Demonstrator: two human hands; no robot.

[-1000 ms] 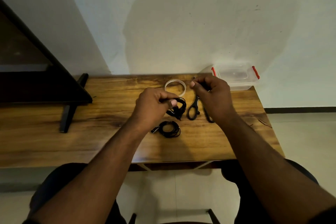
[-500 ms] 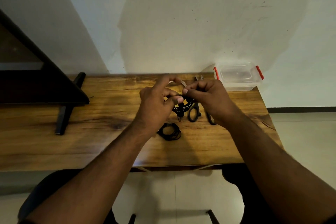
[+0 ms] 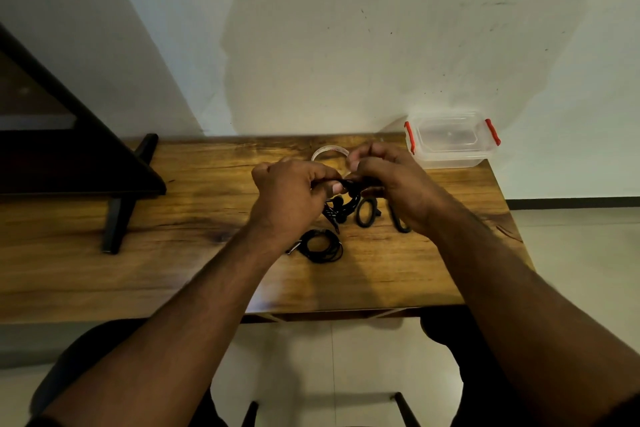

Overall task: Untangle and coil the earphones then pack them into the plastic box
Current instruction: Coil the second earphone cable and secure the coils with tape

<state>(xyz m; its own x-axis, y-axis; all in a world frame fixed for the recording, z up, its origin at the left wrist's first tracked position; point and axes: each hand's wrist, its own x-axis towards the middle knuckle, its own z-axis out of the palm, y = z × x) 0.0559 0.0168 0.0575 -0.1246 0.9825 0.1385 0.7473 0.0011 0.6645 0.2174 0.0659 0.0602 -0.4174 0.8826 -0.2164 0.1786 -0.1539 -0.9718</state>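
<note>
On the tabletop [image 3: 138,274], the plastic box [image 3: 450,140] sits at two o'clock. The left hand [image 3: 291,198] and right hand [image 3: 391,184], fingers curled, pinch tangled earphones [image 3: 341,204] at centre; a coiled pair [image 3: 322,246] lies at six o'clock.

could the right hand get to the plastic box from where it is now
Probably yes. The plastic box sits just beyond the right hand with bare table between, but that hand is busy holding the earphones.
</note>
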